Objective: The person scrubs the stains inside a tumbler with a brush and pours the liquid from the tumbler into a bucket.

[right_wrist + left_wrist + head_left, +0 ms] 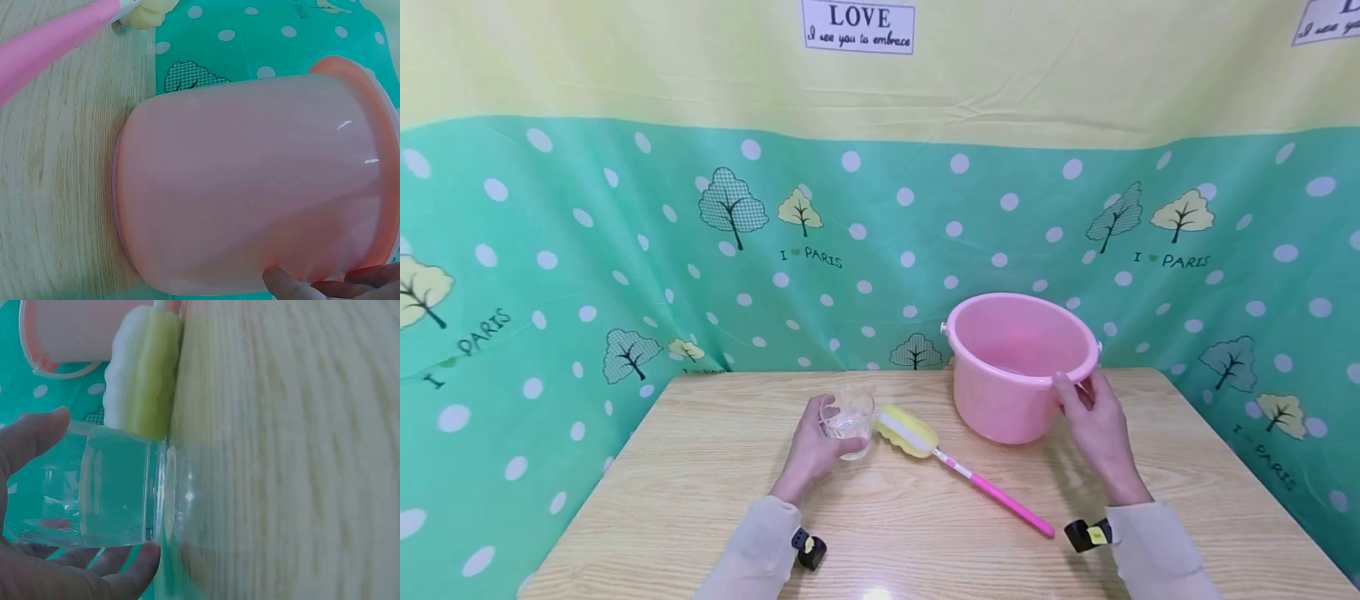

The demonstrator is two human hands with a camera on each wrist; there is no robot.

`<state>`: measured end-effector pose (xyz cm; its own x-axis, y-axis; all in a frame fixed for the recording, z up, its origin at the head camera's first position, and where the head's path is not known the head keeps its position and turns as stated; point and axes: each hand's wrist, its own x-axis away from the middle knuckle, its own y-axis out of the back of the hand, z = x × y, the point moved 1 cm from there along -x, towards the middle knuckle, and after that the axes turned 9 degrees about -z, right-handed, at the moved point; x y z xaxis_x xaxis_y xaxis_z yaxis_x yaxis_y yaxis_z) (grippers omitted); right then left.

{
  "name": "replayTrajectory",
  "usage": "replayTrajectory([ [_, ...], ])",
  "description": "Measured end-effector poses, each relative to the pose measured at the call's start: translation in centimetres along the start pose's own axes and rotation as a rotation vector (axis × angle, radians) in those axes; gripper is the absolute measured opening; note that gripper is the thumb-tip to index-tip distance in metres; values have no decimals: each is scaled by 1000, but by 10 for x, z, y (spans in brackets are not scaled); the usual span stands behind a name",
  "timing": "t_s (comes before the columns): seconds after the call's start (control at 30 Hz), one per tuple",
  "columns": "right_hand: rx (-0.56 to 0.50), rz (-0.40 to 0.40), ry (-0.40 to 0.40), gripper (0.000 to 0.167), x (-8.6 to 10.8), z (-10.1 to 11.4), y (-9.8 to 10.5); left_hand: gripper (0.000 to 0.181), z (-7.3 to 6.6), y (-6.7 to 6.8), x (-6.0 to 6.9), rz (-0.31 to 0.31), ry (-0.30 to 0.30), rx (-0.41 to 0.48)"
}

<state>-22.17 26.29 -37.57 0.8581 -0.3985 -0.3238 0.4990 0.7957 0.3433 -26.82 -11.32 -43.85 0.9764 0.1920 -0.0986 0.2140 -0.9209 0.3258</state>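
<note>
My left hand [812,446] curls round a clear drinking glass [848,423], thumb on one side and fingers on the other. In the left wrist view the glass [115,487] is upright, its base at the wooden tabletop. Just right of it lies a sponge cup brush, with a yellow and white head [908,431] and a pink handle [1011,503] slanting toward the front. On the right, my right hand [1101,425] grips the near right side of a pink bucket [1000,407] just under its rim. Fingertips [284,284] press its wall in the right wrist view.
The wooden table [700,483] backs onto a green and yellow printed curtain [880,208], which also hangs along both sides. A white handle fitting [944,328] sticks out on the bucket's left side. Black cameras are strapped to both wrists.
</note>
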Motion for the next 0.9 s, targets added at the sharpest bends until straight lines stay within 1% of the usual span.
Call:
replayTrajectory([
  [0.27,-10,9,-6,72,0,0,0,92,-6,4,3,-7,4,-9],
  [0.67,-29,28,-2,71,-1,1,-1,89,-12,9,5,-11,11,59],
  [0.9,-64,41,-22,73,-2,2,1,87,-20,5,8,-5,2,81],
])
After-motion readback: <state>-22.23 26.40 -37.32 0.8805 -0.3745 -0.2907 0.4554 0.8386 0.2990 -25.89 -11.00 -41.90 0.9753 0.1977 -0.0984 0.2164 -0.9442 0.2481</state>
